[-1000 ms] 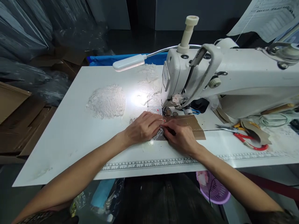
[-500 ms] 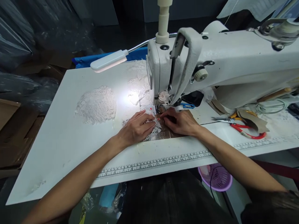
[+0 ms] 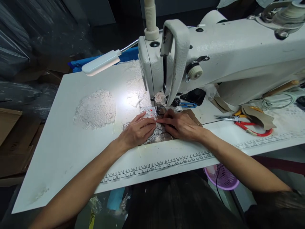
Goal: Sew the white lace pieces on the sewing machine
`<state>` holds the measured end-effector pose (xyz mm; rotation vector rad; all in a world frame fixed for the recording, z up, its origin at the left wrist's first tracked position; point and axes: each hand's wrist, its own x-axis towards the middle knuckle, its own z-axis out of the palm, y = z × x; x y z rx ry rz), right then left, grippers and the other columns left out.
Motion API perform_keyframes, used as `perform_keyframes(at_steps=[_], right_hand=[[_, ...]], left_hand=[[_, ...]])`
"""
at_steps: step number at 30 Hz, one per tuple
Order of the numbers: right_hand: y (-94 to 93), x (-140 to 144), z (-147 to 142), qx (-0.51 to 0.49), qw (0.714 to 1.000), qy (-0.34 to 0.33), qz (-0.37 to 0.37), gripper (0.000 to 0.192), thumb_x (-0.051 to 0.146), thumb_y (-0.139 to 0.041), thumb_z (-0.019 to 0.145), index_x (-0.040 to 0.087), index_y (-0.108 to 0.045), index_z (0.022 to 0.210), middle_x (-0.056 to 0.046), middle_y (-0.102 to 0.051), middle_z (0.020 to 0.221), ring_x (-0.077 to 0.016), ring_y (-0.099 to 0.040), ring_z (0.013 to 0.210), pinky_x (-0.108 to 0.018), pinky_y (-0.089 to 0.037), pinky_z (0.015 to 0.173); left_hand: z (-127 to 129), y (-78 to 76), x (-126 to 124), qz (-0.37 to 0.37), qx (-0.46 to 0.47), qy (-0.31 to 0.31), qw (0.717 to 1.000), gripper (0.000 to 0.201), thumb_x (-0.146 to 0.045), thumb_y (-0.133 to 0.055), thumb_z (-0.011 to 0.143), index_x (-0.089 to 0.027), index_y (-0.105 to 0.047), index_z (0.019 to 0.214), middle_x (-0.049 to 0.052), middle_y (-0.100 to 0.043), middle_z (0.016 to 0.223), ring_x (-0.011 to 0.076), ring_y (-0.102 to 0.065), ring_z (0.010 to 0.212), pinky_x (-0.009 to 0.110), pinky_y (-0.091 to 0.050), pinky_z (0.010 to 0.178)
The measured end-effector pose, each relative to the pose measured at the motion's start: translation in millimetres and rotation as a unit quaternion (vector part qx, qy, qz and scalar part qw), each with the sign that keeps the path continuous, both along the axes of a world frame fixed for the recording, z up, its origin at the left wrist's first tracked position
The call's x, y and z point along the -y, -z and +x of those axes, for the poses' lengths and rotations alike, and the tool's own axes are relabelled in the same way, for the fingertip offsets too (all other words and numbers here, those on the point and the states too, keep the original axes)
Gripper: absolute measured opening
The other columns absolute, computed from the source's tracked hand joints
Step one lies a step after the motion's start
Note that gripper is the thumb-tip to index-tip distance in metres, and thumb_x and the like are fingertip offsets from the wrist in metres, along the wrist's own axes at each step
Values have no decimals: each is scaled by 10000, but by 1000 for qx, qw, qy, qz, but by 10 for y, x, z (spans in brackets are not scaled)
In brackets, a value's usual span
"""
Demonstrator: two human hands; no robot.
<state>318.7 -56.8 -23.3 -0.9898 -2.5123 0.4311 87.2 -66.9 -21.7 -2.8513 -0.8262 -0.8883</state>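
A: Left hand [image 3: 137,131] lying palm down on the lace piece [image 3: 152,135], fingers loosely spread and pressing it flat to the tabletop [image 3: 71,140]. Right hand [image 3: 181,124] also palm down, fingertips drawn together on the lace edge just in front of the presser foot [image 3: 159,110]. Whether pinching or only pressing: cannot tell.

B: Lace position?

A: Directly under both hands, partly on a brown card patch [image 3: 190,115] beside the needle plate, leading edge touching or nearly touching the foot. Sewing machine [image 3: 214,60] head right above, lamp [image 3: 101,62] throwing a bright spot just left of the needle.

B: Handling notes for feeding here?

A: Judgement only: thin, open lace, likely to stretch and pucker. Best kept flat with light, even pressure from both hands, edges lined up before reaching the foot. Fingertips close to the needle, so worth keeping them to the sides of the foot, not in front. No pulling; guiding only.

B: Anything else about?

A: Second lace piece [image 3: 95,108] well apart to the left, more lace [image 3: 137,86] behind the needle area. Red-handled scissors [image 3: 247,127] and card scraps [image 3: 258,116] to the right, well clear of the hands. Printed ruler [image 3: 157,165] along the near edge. Purple basket [image 3: 222,176] below the tabletop.
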Motion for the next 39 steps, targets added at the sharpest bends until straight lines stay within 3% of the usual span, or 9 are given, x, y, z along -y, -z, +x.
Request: perform_keyframes(at_steps=[5, 8, 16, 23, 28, 39], right_hand=[[-48, 21, 61, -64, 997, 11, -49, 397, 173, -453, 913, 192, -581, 1289, -68, -619, 943, -142, -581, 785, -284, -479, 742], [-54, 42, 75, -78, 996, -1, -51, 385, 150, -463, 894, 190, -615, 1245, -74, -629, 1001, -151, -590, 862, -302, -483, 810], [-47, 85, 37, 13, 998, -65, 19, 341, 204, -509, 873, 240, -674, 1169, -102, -588, 1026, -207, -547, 933, -377, -490, 825], [-74, 110, 29, 36, 998, -52, 30, 357, 197, -481, 878, 270, -665, 1175, -87, -576, 1033, -191, -535, 939, -365, -486, 835], [-61, 112, 32, 45, 996, -58, 50, 355, 213, -482, 882, 263, -656, 1187, -99, -567, 1041, -199, -526, 927, -369, -483, 814], [-82, 119, 24, 53, 995, -61, 60, 332, 216, -494, 889, 239, -646, 1183, -103, -554, 1022, -203, -515, 914, -365, -468, 815]], left_hand=[[10, -30, 11, 12, -23, -4, 1000, 98, -117, -570, 893, -142, -654, 937, 31, -715, 937, 121, -686, 821, 443, -493, 1019], [15, -23, 16, 21, -23, -7, 999, 89, -116, -567, 893, -137, -647, 927, 30, -715, 928, 123, -686, 828, 441, -489, 1021], [-14, -13, 31, 7, -30, -4, 1000, 114, -127, -540, 901, -151, -637, 957, 35, -699, 969, 138, -671, 908, 457, -425, 1070], [-32, -112, 23, 35, -47, -57, 997, 89, -169, -560, 889, -159, -638, 930, 72, -694, 1006, 186, -636, 857, 371, -490, 753], [-23, -71, 9, 21, -93, -55, 994, 189, -194, -526, 911, -137, -613, 1068, 111, -663, 1124, 224, -616, 960, 379, -469, 771], [-30, -50, -2, 12, -121, -61, 991, 235, -222, -502, 932, -124, -601, 1121, 128, -640, 1178, 235, -608, 973, 375, -467, 766]])
